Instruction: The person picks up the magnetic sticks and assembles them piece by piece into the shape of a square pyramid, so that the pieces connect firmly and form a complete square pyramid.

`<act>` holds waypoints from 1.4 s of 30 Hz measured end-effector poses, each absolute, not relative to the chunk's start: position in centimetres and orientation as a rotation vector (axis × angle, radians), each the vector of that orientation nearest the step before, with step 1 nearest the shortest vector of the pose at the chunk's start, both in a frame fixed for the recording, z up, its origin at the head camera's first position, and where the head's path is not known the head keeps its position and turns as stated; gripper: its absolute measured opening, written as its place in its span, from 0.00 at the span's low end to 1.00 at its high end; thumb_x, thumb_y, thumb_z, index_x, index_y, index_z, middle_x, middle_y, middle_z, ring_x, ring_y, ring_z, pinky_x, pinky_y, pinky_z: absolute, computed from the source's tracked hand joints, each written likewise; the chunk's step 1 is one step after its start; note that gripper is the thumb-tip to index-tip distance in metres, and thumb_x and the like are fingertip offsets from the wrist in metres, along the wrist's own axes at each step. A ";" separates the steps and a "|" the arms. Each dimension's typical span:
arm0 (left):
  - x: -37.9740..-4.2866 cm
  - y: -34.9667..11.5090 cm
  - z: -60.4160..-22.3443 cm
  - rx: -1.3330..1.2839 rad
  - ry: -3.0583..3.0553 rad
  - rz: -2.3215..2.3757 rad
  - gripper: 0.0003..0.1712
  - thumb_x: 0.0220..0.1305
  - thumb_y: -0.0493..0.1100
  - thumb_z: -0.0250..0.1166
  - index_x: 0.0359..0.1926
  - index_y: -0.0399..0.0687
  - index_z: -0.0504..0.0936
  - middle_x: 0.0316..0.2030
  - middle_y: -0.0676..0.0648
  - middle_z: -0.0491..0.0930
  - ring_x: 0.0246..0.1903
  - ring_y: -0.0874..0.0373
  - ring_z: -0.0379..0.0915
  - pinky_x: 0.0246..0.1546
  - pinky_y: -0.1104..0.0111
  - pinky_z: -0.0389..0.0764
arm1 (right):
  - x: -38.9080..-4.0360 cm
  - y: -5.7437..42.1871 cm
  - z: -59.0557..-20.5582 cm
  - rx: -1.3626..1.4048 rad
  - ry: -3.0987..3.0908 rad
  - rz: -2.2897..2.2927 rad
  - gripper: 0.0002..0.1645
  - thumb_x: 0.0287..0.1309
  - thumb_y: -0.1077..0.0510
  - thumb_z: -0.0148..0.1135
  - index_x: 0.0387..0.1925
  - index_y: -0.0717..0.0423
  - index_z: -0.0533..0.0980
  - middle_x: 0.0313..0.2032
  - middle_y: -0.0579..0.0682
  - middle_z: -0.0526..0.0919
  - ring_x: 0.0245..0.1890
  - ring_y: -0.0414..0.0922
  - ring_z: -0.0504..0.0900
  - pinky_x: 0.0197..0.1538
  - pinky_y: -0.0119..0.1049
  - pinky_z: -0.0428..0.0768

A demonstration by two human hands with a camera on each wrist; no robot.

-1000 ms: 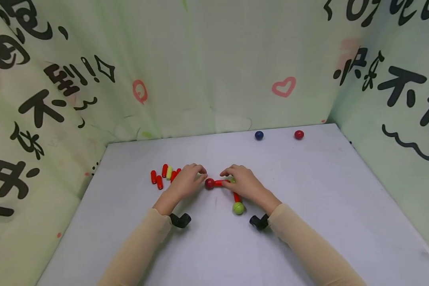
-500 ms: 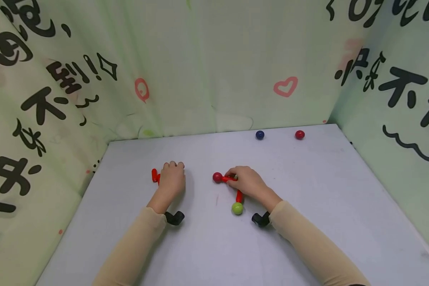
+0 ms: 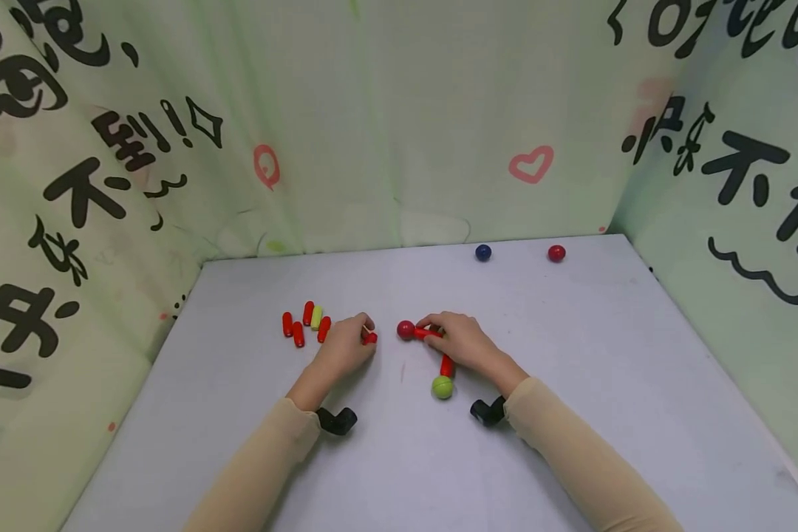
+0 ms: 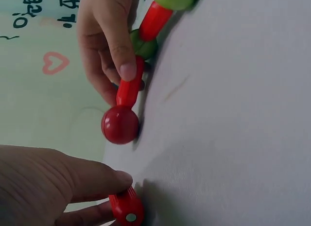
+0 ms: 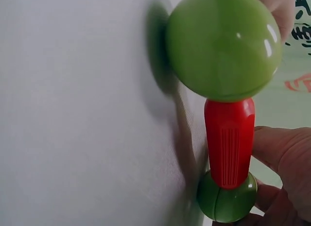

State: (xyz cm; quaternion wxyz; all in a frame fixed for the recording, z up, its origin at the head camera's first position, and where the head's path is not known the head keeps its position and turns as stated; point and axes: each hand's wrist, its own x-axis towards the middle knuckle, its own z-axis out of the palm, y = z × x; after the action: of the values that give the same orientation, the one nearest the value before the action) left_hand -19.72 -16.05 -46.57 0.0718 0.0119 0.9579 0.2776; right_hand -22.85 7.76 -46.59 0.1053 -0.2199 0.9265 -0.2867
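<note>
My left hand [image 3: 346, 346] pinches a short red rod [image 4: 127, 209] between thumb and fingers; a pale round tip shows at its end in the left wrist view. To the right, my right hand [image 3: 465, 341] grips a linked chain of balls and rods. Its thumb lies on a red rod [image 4: 128, 92] that ends in a dark red ball [image 4: 120, 125]. At the rod's other end is a green ball [image 5: 227, 198], partly behind the fingers. From there a second red rod [image 5: 229, 143] runs to another green ball [image 3: 442, 387], nearer my body.
Left of my left hand lie several loose red rods [image 3: 298, 334] and a yellow-green rod [image 3: 316, 318]. A blue ball [image 3: 482, 253] and a red ball [image 3: 556, 253] sit at the white table's back edge. A pale green curtain [image 3: 399, 133] with black lettering encloses the table.
My left hand went left to the loose rods, then came back toward the chain with a red rod in its fingers. My right hand took hold of the chain, which shifted slightly right.
</note>
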 end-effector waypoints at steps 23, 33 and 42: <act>-18.8 -13.8 -47.1 0.131 2.713 1.166 0.13 0.63 0.42 0.74 0.43 0.46 0.78 0.36 0.49 0.82 0.32 0.57 0.75 0.32 0.69 0.81 | -23.1 7.9 -46.7 -0.707 2.631 -0.929 0.18 0.69 0.58 0.65 0.59 0.48 0.82 0.47 0.50 0.85 0.45 0.47 0.78 0.54 0.47 0.79; -18.9 -13.6 -46.6 0.089 2.748 1.143 0.10 0.68 0.45 0.70 0.42 0.46 0.79 0.33 0.49 0.81 0.31 0.56 0.74 0.30 0.69 0.79 | -23.3 8.2 -46.8 -0.707 2.596 -0.974 0.18 0.70 0.56 0.64 0.59 0.49 0.82 0.49 0.50 0.84 0.48 0.48 0.78 0.57 0.50 0.80; -20.7 -13.4 -45.9 0.253 2.855 0.954 0.07 0.72 0.42 0.65 0.49 0.48 0.81 0.47 0.47 0.80 0.47 0.53 0.75 0.51 0.60 0.83 | -24.1 10.2 -47.3 -0.624 2.587 -1.111 0.20 0.78 0.48 0.52 0.59 0.52 0.81 0.58 0.53 0.83 0.58 0.53 0.78 0.66 0.55 0.75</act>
State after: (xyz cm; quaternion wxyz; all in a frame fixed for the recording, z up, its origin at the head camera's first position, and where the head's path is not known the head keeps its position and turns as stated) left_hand -20.67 -13.36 -45.86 0.0606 0.0835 0.9434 0.3153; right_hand -24.07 10.19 -47.31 0.1287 -0.2146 0.8896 -0.3821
